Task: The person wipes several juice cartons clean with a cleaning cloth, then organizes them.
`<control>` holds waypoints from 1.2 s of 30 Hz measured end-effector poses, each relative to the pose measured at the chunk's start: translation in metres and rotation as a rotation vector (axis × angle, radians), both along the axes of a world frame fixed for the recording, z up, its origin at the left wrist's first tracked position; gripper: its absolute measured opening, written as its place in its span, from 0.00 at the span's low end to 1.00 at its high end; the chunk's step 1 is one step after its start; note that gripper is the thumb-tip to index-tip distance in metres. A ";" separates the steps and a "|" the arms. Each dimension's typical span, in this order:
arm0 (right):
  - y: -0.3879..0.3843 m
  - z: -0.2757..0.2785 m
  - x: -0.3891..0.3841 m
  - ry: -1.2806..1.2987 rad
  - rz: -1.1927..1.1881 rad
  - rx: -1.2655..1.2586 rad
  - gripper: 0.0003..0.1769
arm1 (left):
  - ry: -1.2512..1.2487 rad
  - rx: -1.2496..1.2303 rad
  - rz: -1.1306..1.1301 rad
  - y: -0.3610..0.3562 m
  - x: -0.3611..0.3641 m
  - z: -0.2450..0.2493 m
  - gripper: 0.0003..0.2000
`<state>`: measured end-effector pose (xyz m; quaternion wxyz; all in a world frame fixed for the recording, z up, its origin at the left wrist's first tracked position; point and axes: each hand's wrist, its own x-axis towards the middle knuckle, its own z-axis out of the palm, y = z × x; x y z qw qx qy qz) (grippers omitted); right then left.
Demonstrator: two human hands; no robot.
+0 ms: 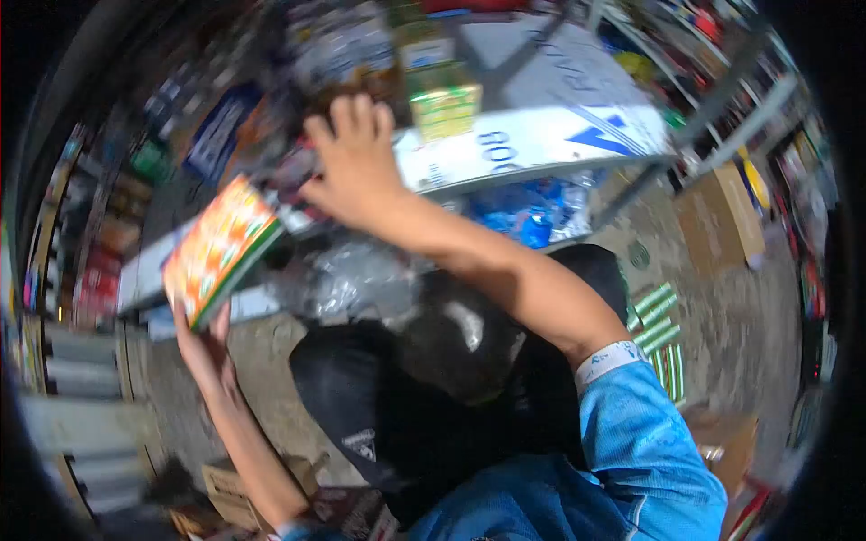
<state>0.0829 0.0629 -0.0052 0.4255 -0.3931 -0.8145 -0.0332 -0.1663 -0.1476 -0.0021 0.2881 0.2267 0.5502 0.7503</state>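
My left hand [206,341] grips an orange and white carton [219,243] with a green edge, held tilted at the left beside the shelf. My right hand [354,167] is stretched over the shelf, fingers spread, with nothing seen in it. Just right of it, a small yellow-green box [446,110] stands on the white shelf board [541,135] with blue print. Behind my fingers lie packaged goods [347,59], too blurred to name. Below the shelf edge, crumpled clear plastic [352,279] hangs near my knees.
Blue plastic packs [532,212] sit under the shelf. Several green and white packs [658,329] lie on the floor at the right, with a cardboard box [717,221] farther back. Another cardboard box [236,494] is at the lower left. Stocked shelves line both sides.
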 end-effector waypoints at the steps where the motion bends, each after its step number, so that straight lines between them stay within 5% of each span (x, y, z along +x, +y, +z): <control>1: -0.003 -0.004 0.009 0.120 0.052 0.033 0.52 | -0.137 0.052 0.013 -0.007 0.014 -0.008 0.29; 5: -0.054 0.018 0.087 0.261 0.246 -0.104 0.55 | -0.358 0.220 0.009 -0.016 0.041 -0.018 0.24; 9: -0.126 0.032 0.165 0.492 0.512 -0.536 0.56 | -0.512 0.457 -0.467 -0.008 0.080 -0.015 0.21; 12: -0.167 0.026 0.206 0.713 0.590 -0.769 0.60 | -0.133 0.100 -0.080 0.006 0.224 0.022 0.26; 13: -0.180 0.031 0.223 0.844 0.630 -0.948 0.61 | 0.134 -0.008 -0.081 0.001 0.265 0.021 0.29; 14: -0.183 0.031 0.236 0.996 0.724 -0.958 0.63 | 0.025 -0.087 -0.154 -0.003 0.299 0.023 0.31; 15: -0.191 0.014 0.241 1.065 0.513 -0.693 0.60 | -0.056 -0.155 -0.408 -0.015 0.314 0.009 0.32; 16: -0.199 0.021 0.262 1.400 0.355 -0.767 0.53 | -0.181 -0.107 -0.772 -0.019 0.335 -0.010 0.31; 18: -0.202 -0.035 0.317 1.256 -0.195 -0.555 0.36 | 0.013 -0.326 -1.189 -0.005 0.389 -0.006 0.31; 19: -0.201 -0.025 0.359 1.207 -0.482 -0.727 0.32 | 0.405 -0.294 -1.429 0.003 0.399 -0.013 0.30; 20: -0.197 -0.041 0.391 1.427 -0.277 -0.468 0.36 | 0.574 -0.276 -1.531 0.009 0.411 -0.007 0.30; 26: -0.157 -0.194 0.596 0.513 -1.146 -0.656 0.47 | 0.537 -0.149 -1.652 0.041 0.459 -0.005 0.23; 29: -0.114 -0.261 0.658 0.446 -1.305 -0.868 0.49 | 0.517 -0.180 -1.757 0.054 0.470 -0.004 0.20; 34: -0.079 -0.333 0.691 0.460 -1.438 -0.872 0.55 | 0.416 -0.203 -1.727 0.068 0.475 -0.020 0.17; 36: -0.080 -0.402 0.717 0.222 -1.285 -0.906 0.54 | 0.433 -0.212 -1.726 0.077 0.472 -0.023 0.16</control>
